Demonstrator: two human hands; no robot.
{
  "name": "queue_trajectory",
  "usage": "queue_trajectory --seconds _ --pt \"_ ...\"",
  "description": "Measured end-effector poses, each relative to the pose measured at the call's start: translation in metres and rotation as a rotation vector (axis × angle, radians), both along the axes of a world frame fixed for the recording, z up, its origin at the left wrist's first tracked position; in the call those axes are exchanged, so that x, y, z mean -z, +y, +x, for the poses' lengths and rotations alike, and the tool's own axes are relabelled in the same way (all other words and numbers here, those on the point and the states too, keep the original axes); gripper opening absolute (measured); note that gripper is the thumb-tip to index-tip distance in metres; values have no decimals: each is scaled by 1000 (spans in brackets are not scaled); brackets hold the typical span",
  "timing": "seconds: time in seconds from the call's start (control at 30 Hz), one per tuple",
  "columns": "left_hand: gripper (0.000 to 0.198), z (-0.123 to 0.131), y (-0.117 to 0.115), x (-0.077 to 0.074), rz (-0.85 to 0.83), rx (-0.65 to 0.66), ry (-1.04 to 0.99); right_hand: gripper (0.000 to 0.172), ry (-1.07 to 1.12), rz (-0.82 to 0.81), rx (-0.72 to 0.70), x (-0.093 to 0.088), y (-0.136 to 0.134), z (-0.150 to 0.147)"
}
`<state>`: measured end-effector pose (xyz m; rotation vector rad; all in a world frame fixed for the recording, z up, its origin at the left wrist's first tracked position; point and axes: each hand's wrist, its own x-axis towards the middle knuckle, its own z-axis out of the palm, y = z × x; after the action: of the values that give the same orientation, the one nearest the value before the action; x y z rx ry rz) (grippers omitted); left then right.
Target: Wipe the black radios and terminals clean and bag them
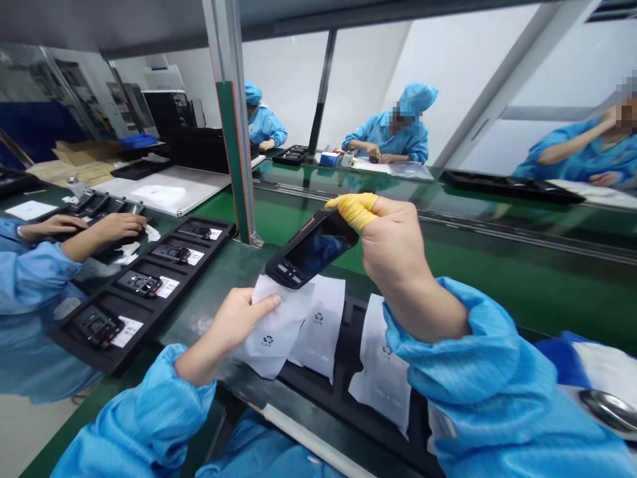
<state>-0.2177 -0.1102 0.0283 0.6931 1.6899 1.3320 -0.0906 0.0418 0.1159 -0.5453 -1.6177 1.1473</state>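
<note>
My right hand [393, 249] is raised above the bench and pinches the top end of a black handheld device [311, 251] with an orange edge; a yellow finger cot covers one fingertip. The device tilts down to the left, its lower end at the mouth of a white plastic bag [276, 325]. My left hand [239, 318] grips that bag by its upper edge, thumb on top. Both sleeves are blue. Under the bag lies a black tray [343, 392] with two more white bags [321, 332] on it.
A long black tray [74, 342] with several devices and small white labels lies at the left. A co-worker's hands [107, 229] in blue sleeves work beside it. Beyond the green conveyor belt [497, 265], three people in blue suits sit. A metal post [233, 133] rises centre-left.
</note>
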Motion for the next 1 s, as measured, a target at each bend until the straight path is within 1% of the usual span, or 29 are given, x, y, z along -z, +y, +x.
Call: queue_trajectory --seconds 0.13,0.27,0.4,0.5,0.6,0.7,0.77,0.9,0.97,1.0 --pt "50 5 -1 -4 15 41 -66 13 -25 15 -4 0 1 3" --pt "55 9 -2 -7 37 34 -118 14 -55 -3 -20 1 -2 8" --pt "59 11 -1 -4 54 53 -36 12 -138 -63 -33 -1 -7 14" --pt "57 15 3 -1 81 74 27 11 -204 -61 -34 -4 -9 15" --pt "57 17 7 2 146 67 -26 15 -251 -35 -41 -7 -9 14" --pt "59 18 12 0 226 81 -59 24 -305 -9 -77 -8 -6 11" --pt "60 18 15 -3 248 103 -32 26 -361 -2 -119 -7 -4 9" --pt "61 20 22 -7 301 121 13 21 -450 7 -163 2 -6 7" --pt "60 23 26 -7 350 108 47 19 -481 33 -156 5 -10 7" --pt "60 24 28 -7 376 81 80 19 -501 55 -147 6 -12 8"
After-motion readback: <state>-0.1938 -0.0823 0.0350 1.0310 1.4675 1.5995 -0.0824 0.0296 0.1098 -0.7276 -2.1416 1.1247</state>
